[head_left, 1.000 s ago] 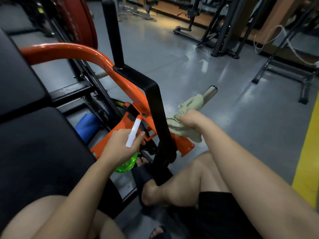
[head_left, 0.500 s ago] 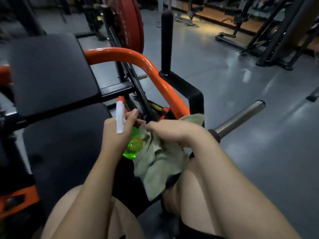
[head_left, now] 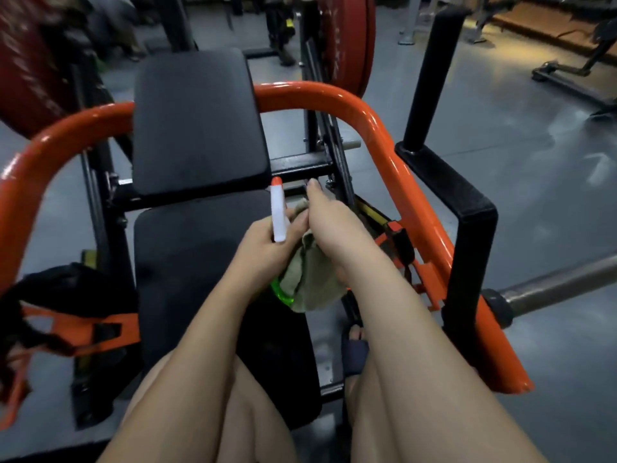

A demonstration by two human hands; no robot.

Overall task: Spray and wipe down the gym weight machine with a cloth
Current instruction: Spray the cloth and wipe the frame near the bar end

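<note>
Straight ahead, the machine's black pad (head_left: 197,121) runs near to far; the left hand (head_left: 267,252), nearer it, grips the spray bottle (head_left: 278,215), while the right hand (head_left: 330,228) clutches the cloth (head_left: 312,284) just beside.

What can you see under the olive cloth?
A green sliver of the spray bottle peeks out under the cloth, above the black seat pad. The cloth and left hand hide the bottle's body.

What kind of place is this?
Most likely a gym: a large red weight plate behind an orange tubular steel machine frame, a black padded bench cushion, and a bare steel bar at right.
</note>
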